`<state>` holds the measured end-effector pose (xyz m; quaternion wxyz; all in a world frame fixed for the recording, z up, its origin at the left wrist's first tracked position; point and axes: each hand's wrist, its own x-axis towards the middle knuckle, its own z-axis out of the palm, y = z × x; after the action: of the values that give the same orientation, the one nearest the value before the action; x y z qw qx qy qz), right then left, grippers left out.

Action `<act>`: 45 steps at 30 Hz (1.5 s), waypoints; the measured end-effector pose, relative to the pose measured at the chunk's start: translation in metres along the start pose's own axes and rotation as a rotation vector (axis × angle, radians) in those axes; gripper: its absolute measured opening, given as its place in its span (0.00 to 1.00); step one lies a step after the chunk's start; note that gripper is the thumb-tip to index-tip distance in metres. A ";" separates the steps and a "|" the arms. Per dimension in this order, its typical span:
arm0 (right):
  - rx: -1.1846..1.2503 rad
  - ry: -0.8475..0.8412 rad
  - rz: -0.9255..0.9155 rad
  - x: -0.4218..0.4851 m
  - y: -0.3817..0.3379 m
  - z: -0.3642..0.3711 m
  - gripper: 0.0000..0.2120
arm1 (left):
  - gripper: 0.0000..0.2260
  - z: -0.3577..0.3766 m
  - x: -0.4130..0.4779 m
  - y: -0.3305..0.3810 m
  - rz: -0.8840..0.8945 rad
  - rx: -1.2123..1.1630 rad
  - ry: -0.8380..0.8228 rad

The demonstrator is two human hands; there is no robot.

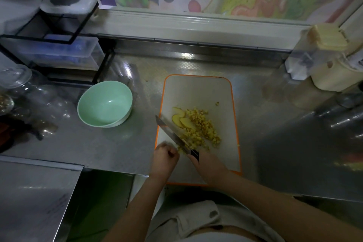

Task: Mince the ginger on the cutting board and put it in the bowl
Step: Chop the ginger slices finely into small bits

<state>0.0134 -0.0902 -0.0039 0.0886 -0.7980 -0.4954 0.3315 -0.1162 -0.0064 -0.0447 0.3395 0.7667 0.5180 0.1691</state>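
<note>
A grey cutting board (198, 88) with an orange rim lies on the steel counter. On it sits a heap of chopped yellow ginger (202, 127), with a few whole slices (179, 118) at its left side. My right hand (209, 167) grips the black handle of a knife (170, 133), whose blade slants up-left across the board's left edge and the heap's near end. My left hand (165, 157) rests curled at the board's near left edge, beside the blade; whether it holds ginger is hidden. A pale green bowl (105, 104) stands to the left of the board, nothing in it.
A black wire rack with clear plastic boxes (59, 51) stands at the back left. Glass jars (21, 92) crowd the left edge. A cream container (330, 76) sits at the back right. A lower steel surface (33, 198) lies at the near left.
</note>
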 end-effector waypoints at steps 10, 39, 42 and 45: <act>0.163 -0.041 -0.049 0.010 0.015 -0.020 0.18 | 0.16 -0.001 0.000 -0.005 0.071 -0.039 -0.007; 0.055 -0.013 -0.075 0.005 0.004 0.006 0.20 | 0.21 -0.001 0.004 -0.009 0.016 -0.082 -0.031; 0.112 -0.056 -0.072 0.008 0.008 -0.001 0.18 | 0.14 0.000 0.003 -0.011 0.033 -0.079 -0.045; 0.070 -0.059 -0.096 0.010 0.010 -0.008 0.17 | 0.09 0.001 0.003 -0.013 0.035 -0.076 -0.031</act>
<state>0.0285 -0.0846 -0.0068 0.1177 -0.7597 -0.5234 0.3676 -0.1233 -0.0012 -0.0543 0.3735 0.7647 0.4923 0.1827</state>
